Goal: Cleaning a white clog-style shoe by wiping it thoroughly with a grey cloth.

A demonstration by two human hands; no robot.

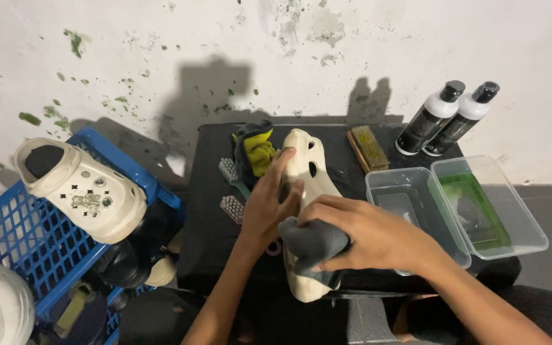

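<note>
A cream clog shoe (306, 167) lies lengthwise on a black table (212, 223). My left hand (268, 201) grips the clog's left side, fingers pointing up along it. My right hand (368, 236) presses a grey cloth (308, 244) against the near part of the clog. The clog's heel end pokes out below the cloth.
Two clear plastic tubs (416, 198) (490, 204) stand right of the clog, one tinted green. Behind them are two black-and-white bottles (429, 118) (460, 118) and a wooden brush (368, 148). A yellow-and-dark cloth (255, 150) and two small brushes (230, 171) (232, 208) lie left. A blue crate (27, 243) holds another cream clog (81, 188).
</note>
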